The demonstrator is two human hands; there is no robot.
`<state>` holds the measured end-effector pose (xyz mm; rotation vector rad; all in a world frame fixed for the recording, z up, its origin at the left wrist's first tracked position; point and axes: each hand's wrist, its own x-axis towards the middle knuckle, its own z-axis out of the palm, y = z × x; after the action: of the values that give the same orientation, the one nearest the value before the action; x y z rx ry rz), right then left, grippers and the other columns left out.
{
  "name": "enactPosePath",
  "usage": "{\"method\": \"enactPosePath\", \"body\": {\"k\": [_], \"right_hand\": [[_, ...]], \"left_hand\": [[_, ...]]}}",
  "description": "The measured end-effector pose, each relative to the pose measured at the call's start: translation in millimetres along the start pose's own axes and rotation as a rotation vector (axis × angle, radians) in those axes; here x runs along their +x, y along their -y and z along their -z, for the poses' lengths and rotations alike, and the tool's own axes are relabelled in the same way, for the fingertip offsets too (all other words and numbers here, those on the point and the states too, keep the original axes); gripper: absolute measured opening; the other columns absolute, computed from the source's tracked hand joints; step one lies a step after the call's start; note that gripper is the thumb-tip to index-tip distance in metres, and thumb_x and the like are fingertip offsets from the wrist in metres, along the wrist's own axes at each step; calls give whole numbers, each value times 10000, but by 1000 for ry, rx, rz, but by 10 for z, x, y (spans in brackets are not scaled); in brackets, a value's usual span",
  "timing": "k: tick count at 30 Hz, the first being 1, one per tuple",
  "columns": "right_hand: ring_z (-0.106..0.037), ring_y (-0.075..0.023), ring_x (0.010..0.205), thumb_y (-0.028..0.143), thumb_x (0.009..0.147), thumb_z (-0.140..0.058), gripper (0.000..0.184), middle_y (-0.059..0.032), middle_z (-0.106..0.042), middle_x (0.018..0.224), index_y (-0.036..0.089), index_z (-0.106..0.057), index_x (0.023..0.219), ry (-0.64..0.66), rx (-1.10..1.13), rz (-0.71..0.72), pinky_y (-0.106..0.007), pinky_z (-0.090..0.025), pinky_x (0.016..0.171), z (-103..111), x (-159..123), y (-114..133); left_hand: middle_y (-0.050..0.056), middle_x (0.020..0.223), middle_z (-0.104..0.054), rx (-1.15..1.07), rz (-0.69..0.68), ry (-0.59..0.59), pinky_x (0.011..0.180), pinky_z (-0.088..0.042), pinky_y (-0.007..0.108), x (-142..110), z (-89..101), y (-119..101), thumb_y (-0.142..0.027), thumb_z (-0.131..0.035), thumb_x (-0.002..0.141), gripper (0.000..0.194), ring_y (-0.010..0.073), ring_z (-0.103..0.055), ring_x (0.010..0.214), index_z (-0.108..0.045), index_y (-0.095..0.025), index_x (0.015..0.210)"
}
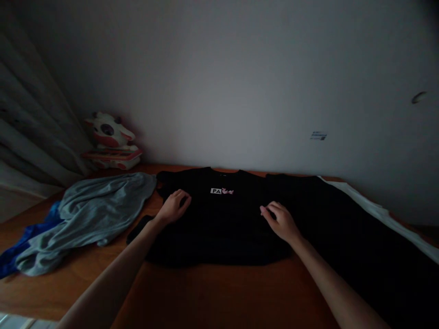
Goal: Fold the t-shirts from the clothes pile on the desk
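Observation:
A black T-shirt [219, 219] lies spread on the wooden table, its neckline towards the wall. On its chest are a white label-like print with the letters "PA" and a small pink figure. Over the shirt's left side is my left hand [174, 205], fingers loosely bent, with no cloth visible in it. My right hand [279, 220] is over the right side, its thumb and fingers curved with a gap between them. Whether either hand touches the fabric is hard to see in the dark. A dark piece of cloth [139, 227] shows beside my left forearm.
On the left lie a grey garment [103, 210] and a blue one [30, 240]. Black cloth [350, 237] covers the table's right side, with white cloth [363, 196] along its far edge. A cow-shaped toy keyboard [113, 139] stands at the back left by the curtain [30, 109].

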<state>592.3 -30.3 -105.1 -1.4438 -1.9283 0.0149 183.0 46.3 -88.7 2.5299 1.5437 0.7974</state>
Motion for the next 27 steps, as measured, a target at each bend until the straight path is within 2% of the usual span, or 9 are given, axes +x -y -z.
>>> {"method": "enactPosePath", "body": {"k": [4, 6, 8, 11, 15, 19, 22, 24, 27], "right_hand": [[-576, -133, 587, 521, 998, -491, 383, 24, -590, 665, 247, -637, 773, 226, 170, -58, -250, -463, 592, 427, -443, 205], [-564, -128, 556, 549, 929, -595, 315, 46, -579, 668, 256, -680, 1006, 277, 140, -109, -244, -467, 567, 515, -646, 290], [-606, -152, 599, 571, 847, -683, 523, 40, -600, 711, 255, -631, 1261, 272, 83, -159, -268, -512, 608, 487, -784, 364], [-688, -230, 762, 534, 827, -673, 483, -33, -681, 835, 258, -682, 1223, 235, 5, -195, -352, -566, 725, 321, -865, 445], [-719, -301, 946, 445, 889, -533, 286, -102, -734, 1010, 265, -745, 955, 161, 40, -224, -424, -574, 841, 237, -865, 473], [-730, -264, 763, 582, 877, -546, 413, -95, -754, 845, 231, -728, 998, 92, 295, -362, -367, -590, 714, 465, -883, 446], [-697, -222, 634, 678, 852, -568, 522, -75, -738, 712, 196, -707, 999, 19, 492, -501, -322, -576, 614, 622, -934, 448], [-704, -222, 648, 721, 835, -576, 566, -114, -763, 772, 182, -701, 951, -35, 594, -575, -312, -572, 579, 629, -991, 463], [-726, -246, 668, 786, 810, -553, 656, -163, -780, 866, 165, -706, 953, -78, 723, -694, -332, -584, 542, 503, -1111, 468]], "left_hand": [[55, 920, -698, -47, -233, 219, 812, -524, 325, -520, 534, 45, -485, -510, 962, 309, 201, -666, 844, -647, -208, 949], [89, 1167, -706, 30, -313, 276, 969, -508, 399, -801, 731, 130, -571, -660, 847, 469, 273, -658, 1084, -661, -234, 1173], [109, 1413, -615, 119, -297, 263, 1084, -455, 490, -1038, 818, 239, -617, -722, 775, 736, 339, -580, 1276, -561, -287, 1413], [99, 1520, -542, 202, -222, 215, 1115, -439, 544, -1266, 770, 367, -605, -694, 815, 712, 362, -538, 1353, -545, -330, 1455], [84, 1317, -703, 160, -164, 164, 1060, -512, 435, -1384, 676, 300, -526, -603, 922, 413, 298, -653, 1224, -712, -277, 1233], [39, 1020, -784, 39, -30, 99, 808, -576, 283, -1458, 775, 57, -552, -543, 955, 369, 210, -747, 895, -718, -257, 1092], [-2, 789, -742, -13, 68, 53, 608, -530, 238, -1527, 829, -81, -625, -579, 907, 415, 168, -695, 659, -693, -238, 1006], [5, 788, -728, -20, 60, 59, 625, -535, 243, -1561, 792, -139, -640, -628, 865, 432, 173, -686, 678, -688, -229, 983], [72, 1054, -746, 22, -23, 92, 866, -572, 329, -1587, 654, -194, -610, -727, 783, 498, 250, -695, 970, -701, -229, 1103]]}}
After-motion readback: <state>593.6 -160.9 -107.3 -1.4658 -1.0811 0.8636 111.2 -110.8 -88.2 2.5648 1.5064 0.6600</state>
